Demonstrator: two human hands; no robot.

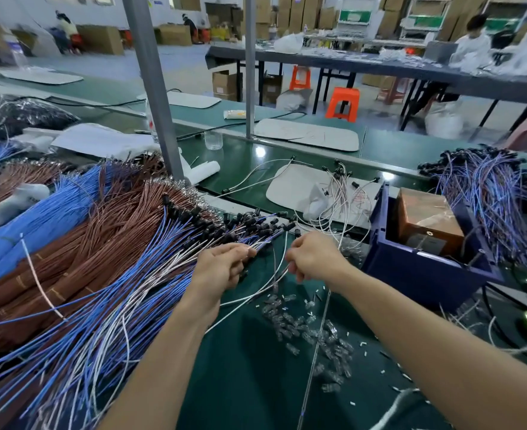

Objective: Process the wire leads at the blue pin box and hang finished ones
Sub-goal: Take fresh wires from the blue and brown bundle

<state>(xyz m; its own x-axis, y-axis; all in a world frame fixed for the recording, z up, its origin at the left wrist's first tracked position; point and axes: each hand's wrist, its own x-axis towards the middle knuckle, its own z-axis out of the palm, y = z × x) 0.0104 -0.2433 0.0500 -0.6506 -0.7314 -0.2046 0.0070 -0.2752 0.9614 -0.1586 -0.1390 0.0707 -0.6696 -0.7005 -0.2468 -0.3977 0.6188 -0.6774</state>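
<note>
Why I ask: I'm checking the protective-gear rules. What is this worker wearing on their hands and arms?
Nothing that shows. The left hand and the right hand have no gloves. The left forearm and the right forearm are uncovered down to the picture's edge, with no sleeve in view. No watch, bracelet or ring shows on the sides facing the camera.

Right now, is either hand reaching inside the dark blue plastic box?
No, the left hand and right hand both hold thin wires outside the dark blue plastic box.
</note>
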